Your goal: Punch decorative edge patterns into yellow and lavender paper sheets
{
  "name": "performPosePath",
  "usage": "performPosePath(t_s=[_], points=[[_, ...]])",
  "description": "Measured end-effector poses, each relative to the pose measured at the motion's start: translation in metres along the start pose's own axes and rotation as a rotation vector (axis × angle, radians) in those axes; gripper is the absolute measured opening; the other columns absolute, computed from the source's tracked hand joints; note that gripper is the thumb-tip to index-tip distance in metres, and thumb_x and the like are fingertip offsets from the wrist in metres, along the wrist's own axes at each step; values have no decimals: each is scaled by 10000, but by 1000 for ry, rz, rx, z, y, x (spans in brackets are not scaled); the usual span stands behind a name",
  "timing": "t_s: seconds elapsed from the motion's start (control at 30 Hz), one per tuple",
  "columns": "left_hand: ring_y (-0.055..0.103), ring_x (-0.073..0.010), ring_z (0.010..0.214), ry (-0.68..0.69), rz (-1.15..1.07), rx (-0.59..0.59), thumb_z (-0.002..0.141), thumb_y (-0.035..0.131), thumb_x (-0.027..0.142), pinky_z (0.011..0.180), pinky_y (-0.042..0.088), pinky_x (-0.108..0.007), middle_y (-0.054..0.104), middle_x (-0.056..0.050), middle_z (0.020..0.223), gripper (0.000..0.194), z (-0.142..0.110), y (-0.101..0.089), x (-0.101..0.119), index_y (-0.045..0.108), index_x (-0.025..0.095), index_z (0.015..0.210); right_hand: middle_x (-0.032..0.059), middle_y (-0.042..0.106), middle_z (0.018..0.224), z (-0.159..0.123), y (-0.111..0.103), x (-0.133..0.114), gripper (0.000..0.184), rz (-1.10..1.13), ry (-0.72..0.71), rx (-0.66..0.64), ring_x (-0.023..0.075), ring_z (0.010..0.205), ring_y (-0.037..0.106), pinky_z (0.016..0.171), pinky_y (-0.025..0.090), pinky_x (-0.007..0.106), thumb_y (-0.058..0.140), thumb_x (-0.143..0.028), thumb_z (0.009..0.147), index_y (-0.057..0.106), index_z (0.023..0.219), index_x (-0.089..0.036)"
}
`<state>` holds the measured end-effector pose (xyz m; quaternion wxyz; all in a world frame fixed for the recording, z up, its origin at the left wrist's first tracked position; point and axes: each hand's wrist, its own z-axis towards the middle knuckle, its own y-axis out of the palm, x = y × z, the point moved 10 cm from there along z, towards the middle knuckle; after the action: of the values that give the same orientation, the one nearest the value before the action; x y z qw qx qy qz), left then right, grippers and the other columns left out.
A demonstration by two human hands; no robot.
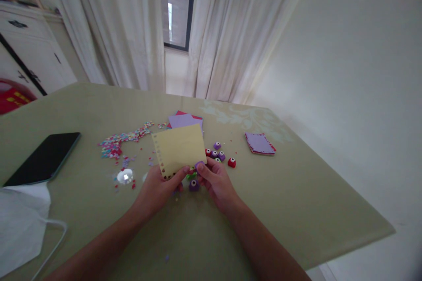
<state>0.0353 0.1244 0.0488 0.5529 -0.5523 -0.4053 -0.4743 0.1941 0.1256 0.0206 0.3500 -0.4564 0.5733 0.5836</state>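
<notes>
Holding yellow card (180, 147) mid-view: we pinch 6 o'clock edge with left hand (161, 186), purple punch (199, 165) with right hand (218, 181), card's 4 o'clock. Card likely light, bendable; we should grip clear of perforations (157, 149).

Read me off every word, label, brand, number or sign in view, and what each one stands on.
Nothing is legible.
Red object at the left edge: yellow marks, perhaps lettering, too blurred to read.
Yellow sheet in the left hand: small shapes along its left and lower edges, no words visible.
Black device: dark screen, no text visible.
</notes>
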Motion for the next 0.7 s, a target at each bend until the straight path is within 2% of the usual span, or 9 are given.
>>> performPosePath(t_s=[0.43,0.7], points=[[621,-177,434,0,-48,9,825,705,478,441,487,-260,654,26,525,278,-1,3,1,718,207,763,-16,652,728,-2,3,5,466,66,36,15,83,556,434,523,319,225,942,-568,703,729,866,-187],[618,-177,437,-6,-69,-6,819,720,471,444,496,-263,648,26,520,261,-3,5,2,722,216,762,-34,606,694,-2,5,4,462,78,38,11,88,550,375,525,275,240,949,-563,690,732,870,-197]])
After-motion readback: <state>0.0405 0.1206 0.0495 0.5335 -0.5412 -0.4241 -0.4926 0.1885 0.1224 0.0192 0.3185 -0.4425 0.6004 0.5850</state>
